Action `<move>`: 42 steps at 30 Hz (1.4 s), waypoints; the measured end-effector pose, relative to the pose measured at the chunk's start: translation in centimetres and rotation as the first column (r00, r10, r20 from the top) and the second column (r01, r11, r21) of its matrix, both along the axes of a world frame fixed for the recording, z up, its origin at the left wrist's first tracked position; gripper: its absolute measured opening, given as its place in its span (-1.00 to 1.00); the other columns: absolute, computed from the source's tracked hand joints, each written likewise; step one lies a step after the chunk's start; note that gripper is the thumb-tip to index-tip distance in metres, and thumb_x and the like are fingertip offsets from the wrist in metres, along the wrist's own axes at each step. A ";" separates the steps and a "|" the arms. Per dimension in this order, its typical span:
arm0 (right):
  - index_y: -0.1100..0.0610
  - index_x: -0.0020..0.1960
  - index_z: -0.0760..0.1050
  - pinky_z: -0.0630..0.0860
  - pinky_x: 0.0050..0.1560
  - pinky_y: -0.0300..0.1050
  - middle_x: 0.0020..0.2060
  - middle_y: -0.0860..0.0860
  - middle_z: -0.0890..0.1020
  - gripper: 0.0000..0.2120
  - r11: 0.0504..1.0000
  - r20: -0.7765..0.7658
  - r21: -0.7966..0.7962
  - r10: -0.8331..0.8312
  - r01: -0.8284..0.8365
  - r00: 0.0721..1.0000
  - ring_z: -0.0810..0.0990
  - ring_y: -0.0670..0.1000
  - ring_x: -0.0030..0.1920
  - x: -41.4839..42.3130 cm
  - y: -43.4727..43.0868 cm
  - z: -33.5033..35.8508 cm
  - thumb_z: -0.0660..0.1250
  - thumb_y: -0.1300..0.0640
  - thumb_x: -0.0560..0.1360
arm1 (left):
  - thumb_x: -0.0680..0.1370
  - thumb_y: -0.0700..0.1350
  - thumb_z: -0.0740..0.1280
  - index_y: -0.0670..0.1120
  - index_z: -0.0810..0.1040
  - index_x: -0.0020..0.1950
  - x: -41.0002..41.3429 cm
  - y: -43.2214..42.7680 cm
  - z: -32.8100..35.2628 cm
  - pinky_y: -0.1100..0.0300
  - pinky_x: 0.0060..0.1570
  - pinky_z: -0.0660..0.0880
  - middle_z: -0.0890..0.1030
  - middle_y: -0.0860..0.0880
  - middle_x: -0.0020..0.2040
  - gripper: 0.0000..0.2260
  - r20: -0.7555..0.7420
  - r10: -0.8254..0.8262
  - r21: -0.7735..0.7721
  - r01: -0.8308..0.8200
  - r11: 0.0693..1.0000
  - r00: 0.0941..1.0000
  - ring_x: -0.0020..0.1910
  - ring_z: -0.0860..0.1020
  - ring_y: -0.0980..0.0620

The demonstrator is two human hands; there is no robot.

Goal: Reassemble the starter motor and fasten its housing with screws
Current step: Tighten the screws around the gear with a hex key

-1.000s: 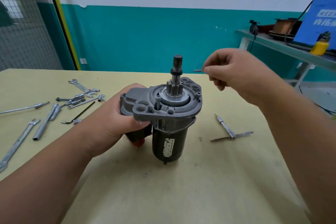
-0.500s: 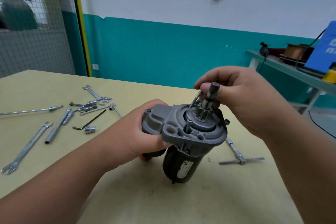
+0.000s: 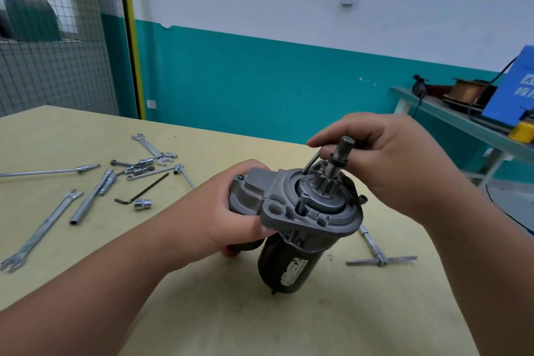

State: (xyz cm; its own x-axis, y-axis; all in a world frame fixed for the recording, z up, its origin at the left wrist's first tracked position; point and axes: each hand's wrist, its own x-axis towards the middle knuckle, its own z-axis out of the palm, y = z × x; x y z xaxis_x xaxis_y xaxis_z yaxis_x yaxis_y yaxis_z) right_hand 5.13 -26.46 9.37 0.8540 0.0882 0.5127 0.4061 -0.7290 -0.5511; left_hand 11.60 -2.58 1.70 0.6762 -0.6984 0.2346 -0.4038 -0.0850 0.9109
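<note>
1. One camera gives the only view. It is worn on the person's head and looks out over the bench [image 3: 86,130] from their own eye level.
2. It faces forward and somewhat down. The bench fills the lower half of the view, and the teal and white wall [image 3: 260,81] fills the upper half.
3. It sits close to the work. Both forearms run in from the bottom corners. The left hand [image 3: 231,211] and right hand [image 3: 390,159] meet at the starter motor [image 3: 303,211] near mid-frame, and the thin rod [image 3: 311,163] pinched in the right hand shows plainly.
4. The lens is wide. It takes in the scattered tools [image 3: 115,182] and the wire fence [image 3: 57,66] at left, and a second bench [image 3: 462,121] at right.
</note>
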 end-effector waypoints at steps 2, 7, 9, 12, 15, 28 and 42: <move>-0.27 -0.09 0.72 0.52 -0.14 -0.35 -0.17 -0.24 0.71 -0.56 0.999 0.009 0.010 0.050 -0.050 0.999 0.68 -0.12 -0.12 0.0 0.2 0.1 0.43 0.32 0.58 | 0.45 -0.01 0.55 0.17 0.58 0.14 0.1 0.0 -0.1 0.34 0.03 0.59 0.68 0.06 0.04 -0.69 0.008 0.009 0.004 -0.009 1.000 1.000 0.05 0.65 0.13; -0.26 -0.03 0.71 0.54 -0.10 -0.32 -0.13 -0.27 0.70 -0.57 1.000 0.019 -0.016 0.019 -0.018 1.000 0.68 -0.11 -0.07 0.2 0.4 -0.1 0.39 0.32 0.61 | 0.41 0.11 0.54 0.18 0.58 0.14 0.0 -0.1 -0.1 0.35 0.01 0.58 0.68 0.06 0.02 -0.66 0.014 0.006 -0.005 -0.006 1.000 1.000 0.03 0.65 0.13; -0.24 -0.07 0.71 0.56 -0.10 -0.33 -0.11 -0.27 0.71 -0.59 1.000 0.037 0.005 -0.014 0.013 0.999 0.69 -0.12 -0.07 0.1 0.6 -0.2 0.42 0.31 0.59 | 0.40 0.13 0.54 0.21 0.58 0.14 0.0 -0.2 -0.1 0.38 0.02 0.56 0.68 0.08 0.03 -0.65 0.016 0.004 -0.005 -0.004 1.000 1.000 0.04 0.65 0.14; -0.20 -0.09 0.73 0.60 -0.08 -0.31 -0.11 -0.25 0.73 -0.67 0.998 -0.010 0.060 0.019 -0.019 1.000 0.70 -0.12 -0.07 0.1 0.9 -0.3 0.46 0.25 0.58 | 0.43 0.10 0.54 0.21 0.58 0.14 0.0 -0.2 -0.2 0.39 0.04 0.55 0.68 0.08 0.05 -0.67 0.016 -0.007 -0.010 0.007 1.000 1.000 0.06 0.65 0.14; -0.18 -0.08 0.74 0.63 -0.02 -0.29 -0.11 -0.23 0.75 -0.69 0.995 -0.103 0.083 0.056 -0.048 0.993 0.72 -0.14 -0.04 0.1 0.8 -0.2 0.45 0.24 0.58 | 0.41 0.13 0.54 0.24 0.57 0.13 0.0 -0.2 -0.1 0.41 0.03 0.54 0.68 0.11 0.05 -0.67 0.022 -0.005 -0.007 0.005 1.000 1.000 0.07 0.64 0.17; -0.12 -0.06 0.74 0.67 -0.06 -0.19 -0.12 -0.14 0.75 -0.74 0.986 -0.139 0.160 -0.016 0.038 0.990 0.71 -0.12 -0.07 0.5 0.3 -0.8 0.37 0.17 0.64 | 0.43 0.09 0.55 0.27 0.59 0.13 -0.1 -0.2 -0.1 0.42 0.01 0.54 0.69 0.12 0.09 -0.69 -0.019 -0.014 -0.045 0.013 0.999 1.000 0.10 0.64 0.19; 0.08 -0.12 0.69 0.71 -0.15 -0.10 -0.03 0.18 0.73 -0.85 0.867 -0.347 0.491 0.288 -0.089 0.893 0.73 0.15 -0.10 1.2 0.5 -2.6 0.38 0.06 0.39 | 0.53 -0.22 0.56 0.01 0.54 0.28 -0.5 -0.4 -0.5 0.38 0.03 0.55 0.68 0.14 0.05 -0.62 -0.037 -0.007 -0.136 0.002 0.991 0.999 0.06 0.66 0.23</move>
